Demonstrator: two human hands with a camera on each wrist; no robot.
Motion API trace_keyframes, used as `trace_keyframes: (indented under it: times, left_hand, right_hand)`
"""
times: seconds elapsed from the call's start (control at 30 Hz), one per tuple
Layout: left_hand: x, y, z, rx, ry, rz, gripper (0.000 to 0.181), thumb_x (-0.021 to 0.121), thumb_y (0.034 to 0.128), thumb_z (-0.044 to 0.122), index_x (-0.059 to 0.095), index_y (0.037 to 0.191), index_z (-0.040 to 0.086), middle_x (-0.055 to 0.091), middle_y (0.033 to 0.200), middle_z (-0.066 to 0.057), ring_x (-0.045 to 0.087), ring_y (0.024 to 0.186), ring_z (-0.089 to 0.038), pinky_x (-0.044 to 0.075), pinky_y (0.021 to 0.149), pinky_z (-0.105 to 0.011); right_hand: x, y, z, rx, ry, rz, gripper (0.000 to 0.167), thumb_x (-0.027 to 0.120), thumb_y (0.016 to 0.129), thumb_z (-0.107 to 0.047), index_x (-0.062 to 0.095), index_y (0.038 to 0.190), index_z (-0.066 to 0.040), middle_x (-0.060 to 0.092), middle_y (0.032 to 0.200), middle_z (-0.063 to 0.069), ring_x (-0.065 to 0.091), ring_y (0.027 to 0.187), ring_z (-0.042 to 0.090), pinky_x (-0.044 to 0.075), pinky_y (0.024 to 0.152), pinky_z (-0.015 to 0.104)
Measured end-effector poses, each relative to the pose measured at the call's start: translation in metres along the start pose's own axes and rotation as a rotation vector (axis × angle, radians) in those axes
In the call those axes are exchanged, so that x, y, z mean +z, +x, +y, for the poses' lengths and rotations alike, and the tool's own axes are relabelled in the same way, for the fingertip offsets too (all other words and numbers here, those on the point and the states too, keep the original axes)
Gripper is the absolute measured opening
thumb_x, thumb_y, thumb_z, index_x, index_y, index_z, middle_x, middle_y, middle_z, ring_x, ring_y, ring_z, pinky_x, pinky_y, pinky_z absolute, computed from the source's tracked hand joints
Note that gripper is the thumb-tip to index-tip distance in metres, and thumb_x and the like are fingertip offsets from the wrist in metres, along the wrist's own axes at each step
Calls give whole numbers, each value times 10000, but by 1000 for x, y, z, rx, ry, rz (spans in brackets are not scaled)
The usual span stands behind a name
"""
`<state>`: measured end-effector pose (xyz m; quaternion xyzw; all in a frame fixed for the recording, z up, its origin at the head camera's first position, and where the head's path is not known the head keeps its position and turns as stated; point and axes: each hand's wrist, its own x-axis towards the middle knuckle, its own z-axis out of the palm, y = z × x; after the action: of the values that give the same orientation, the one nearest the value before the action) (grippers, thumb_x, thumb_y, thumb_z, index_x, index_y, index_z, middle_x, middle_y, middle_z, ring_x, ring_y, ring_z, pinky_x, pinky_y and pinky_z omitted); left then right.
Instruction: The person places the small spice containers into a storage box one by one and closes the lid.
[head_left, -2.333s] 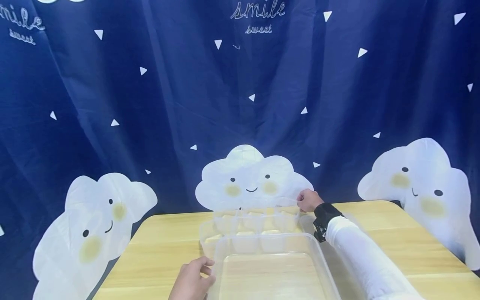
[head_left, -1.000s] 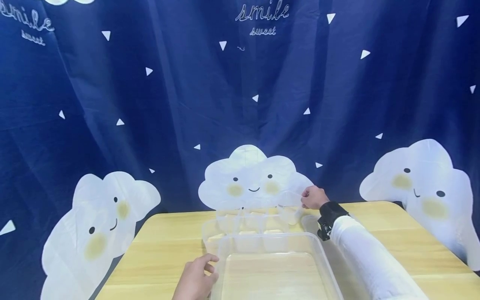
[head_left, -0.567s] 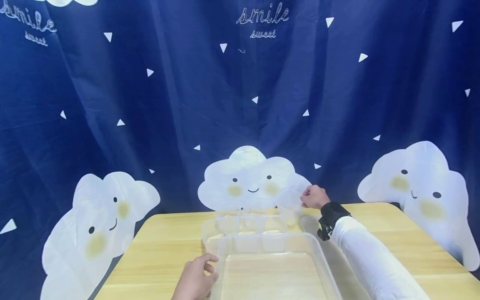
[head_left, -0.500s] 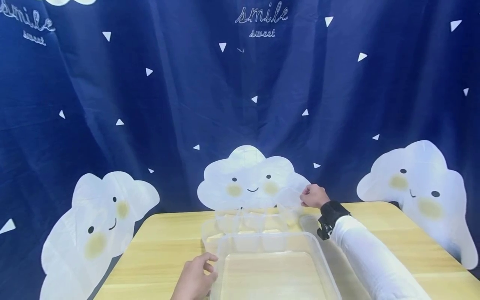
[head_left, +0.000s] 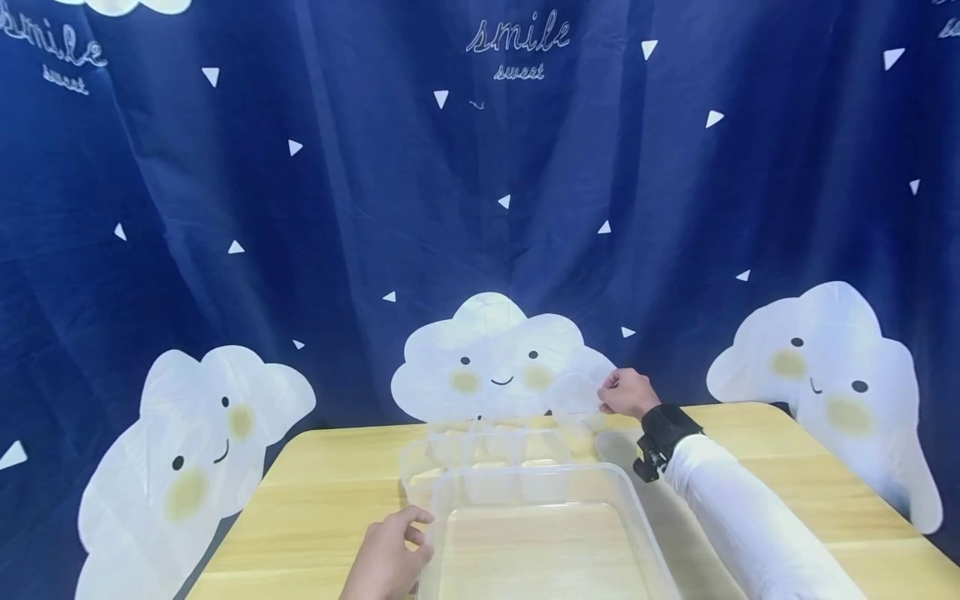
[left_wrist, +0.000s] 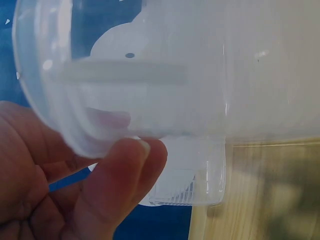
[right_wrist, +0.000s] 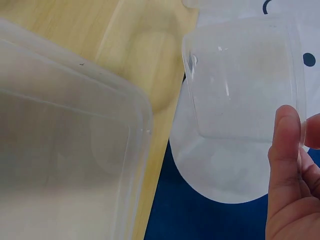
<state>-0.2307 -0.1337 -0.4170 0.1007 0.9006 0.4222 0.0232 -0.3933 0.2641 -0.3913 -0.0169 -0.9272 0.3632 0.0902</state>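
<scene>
My right hand [head_left: 628,393] pinches the rim of a small clear plastic container [right_wrist: 245,80], thumb on one side and fingers on the other. That container is tilted in the air above the table's far edge. Nearer to me stands a large clear plastic box [head_left: 651,533], with bare table showing through its bottom. At its left rim is my left hand [head_left: 386,557]; in the left wrist view the thumb [left_wrist: 112,185] and fingers grip the rim, partly seen through the plastic. Behind the box are several small clear containers [head_left: 483,454] in rows, partly hidden by its far wall.
The light wooden table [head_left: 315,492] has rounded far corners. Beneath my right wrist lies a greyish translucent piece [head_left: 617,448], its kind unclear. A dark blue curtain [head_left: 360,192] with clouds and triangles hangs right behind the table.
My right hand has lifted the small container up from the right end of the back row and tilted it. My left hand stays at the large box's left rim.
</scene>
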Motion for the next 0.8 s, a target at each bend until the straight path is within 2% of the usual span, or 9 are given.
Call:
trace_keyframes:
  times: [0.23, 0.47, 0.6, 0.8]
  left_hand:
    - [0, -1, 0, -5, 8, -15, 326, 651, 821, -10, 617, 1145, -26, 607, 833, -40, 574, 502, -155, 510, 515, -299]
    - [0, 0, -1, -13, -21, -25, 320, 648, 835, -8, 610, 1152, -28, 608, 848, -64, 593, 492, -175, 532, 530, -310]
    - [1, -1, -1, -9, -32, -29, 313, 643, 848, -4, 602, 1156, -32, 608, 872, -77, 588, 496, -174, 533, 485, -308]
    - [0, 0, 1, -25, -48, -17, 325, 649, 836, -17, 603, 1157, -27, 619, 903, -102, 593, 507, -174, 536, 454, -294]
  right_hand:
    - [-3, -2, 4, -10, 39, 11, 102, 603, 824, -124, 624, 829, -24, 681, 643, 3, 674, 616, 138, 486, 608, 239]
    - [-7, -10, 5, 46, 127, 33, 137, 585, 831, -109, 621, 892, 8, 686, 679, 30, 675, 626, 132, 538, 648, 233]
    - [-9, -15, 6, 68, 187, 28, 160, 586, 840, -94, 597, 929, 38, 681, 706, 55, 675, 632, 136, 570, 638, 244]
    - [-15, -15, 1, 80, 218, 37, 179, 580, 843, -95, 578, 954, 45, 668, 763, 93, 660, 652, 130, 572, 648, 239]
